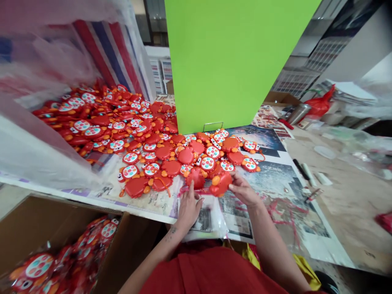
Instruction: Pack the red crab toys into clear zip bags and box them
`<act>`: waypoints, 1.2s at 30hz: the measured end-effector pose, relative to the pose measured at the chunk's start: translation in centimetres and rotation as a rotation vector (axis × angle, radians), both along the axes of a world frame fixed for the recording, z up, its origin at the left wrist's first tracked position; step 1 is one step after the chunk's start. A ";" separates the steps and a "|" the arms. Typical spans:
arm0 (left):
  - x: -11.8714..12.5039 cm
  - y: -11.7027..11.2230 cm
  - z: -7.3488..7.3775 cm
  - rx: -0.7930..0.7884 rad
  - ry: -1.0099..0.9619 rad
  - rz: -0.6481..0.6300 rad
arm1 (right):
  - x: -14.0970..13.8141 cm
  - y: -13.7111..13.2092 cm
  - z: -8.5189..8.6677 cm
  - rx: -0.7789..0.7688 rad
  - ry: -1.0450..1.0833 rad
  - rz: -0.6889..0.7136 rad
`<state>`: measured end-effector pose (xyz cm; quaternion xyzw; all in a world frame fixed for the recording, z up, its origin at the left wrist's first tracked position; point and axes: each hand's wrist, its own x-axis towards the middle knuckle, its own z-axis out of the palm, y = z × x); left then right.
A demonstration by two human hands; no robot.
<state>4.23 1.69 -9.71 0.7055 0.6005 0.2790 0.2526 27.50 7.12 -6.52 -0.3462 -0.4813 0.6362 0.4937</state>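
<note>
A heap of red-orange crab-shaped toys with dotted white faces covers the table. My right hand pinches one red crab toy, lifted just above the table edge. My left hand rests beside it with its fingers closed on a thin clear plastic bag that lies flat on the table in front of me. A red cord runs between the two hands.
A large green panel stands behind the heap. A clear plastic sack holds more crabs at left. A cardboard box of bagged crabs sits low on the left. Markers lie at right, beside a metal cup.
</note>
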 end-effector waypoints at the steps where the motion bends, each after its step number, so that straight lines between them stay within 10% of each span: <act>1: 0.0 0.0 -0.1 0.021 0.022 -0.015 | 0.3 -0.4 0.2 0.001 -0.022 0.039; 9: 0.0 -0.9 -0.4 0.232 0.215 -0.176 | -3.4 0.3 -1.5 0.043 -0.149 -0.016; 21: -0.1 -0.9 -0.8 0.482 0.098 -0.020 | -5.5 0.3 -1.7 0.371 -0.688 0.297; 27: -0.1 -0.3 -1.1 0.355 -0.019 -0.067 | -4.1 -0.4 -1.0 0.317 -1.088 -0.040; 36: -2.0 0.2 1.9 0.004 -0.064 -0.280 | -4.2 -3.2 -2.4 0.284 -1.023 -0.039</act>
